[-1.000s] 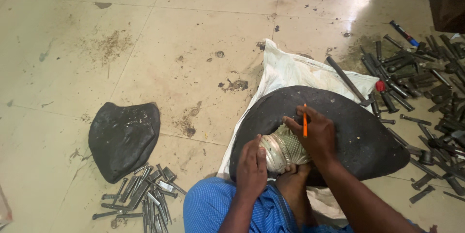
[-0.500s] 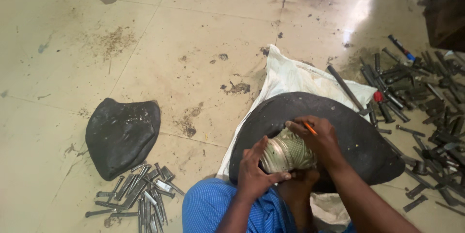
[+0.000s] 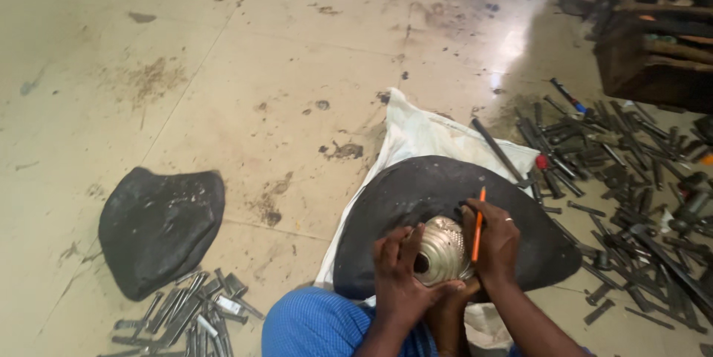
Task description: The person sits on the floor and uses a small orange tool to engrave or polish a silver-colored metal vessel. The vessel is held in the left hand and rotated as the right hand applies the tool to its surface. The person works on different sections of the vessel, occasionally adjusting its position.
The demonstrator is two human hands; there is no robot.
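The left hand (image 3: pixel 397 272) is wrapping its grip tight around a shiny metal pot (image 3: pixel 440 249), pressing it onto the big black pad (image 3: pixel 416 194) so it is not rolling. The right hand (image 3: pixel 496 242) is pinching an orange pencil (image 3: pixel 478 225) against it. The pot is looking silvery and bumpy (maybe tiny dots).

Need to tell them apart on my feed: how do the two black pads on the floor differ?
The larger black pad lies on a white sack and is beneath both hands; the smaller black pad sits bare on the floor, untouched. The larger looks rounded, the smaller has a flat top edge. Both are dark and dusty.
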